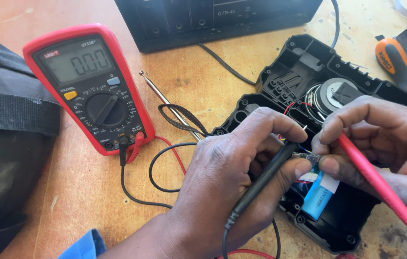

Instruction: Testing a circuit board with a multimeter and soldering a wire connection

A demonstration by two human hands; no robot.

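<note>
My left hand pinches a black test probe, its tip at a small circuit board inside an opened black plastic casing. A red test probe lies in my right hand, pointing at the same little board. Just below the board lies a blue cylindrical battery cell. A round speaker sits in the casing above my right hand. Both probe leads run to a red-cased digital multimeter at the left, its display lit with digits.
A black bag with a strap fills the left edge. A black radio unit stands at the top. An orange-handled screwdriver lies at the right. A thin metal antenna rod and a black wrist loop rest on the wooden table.
</note>
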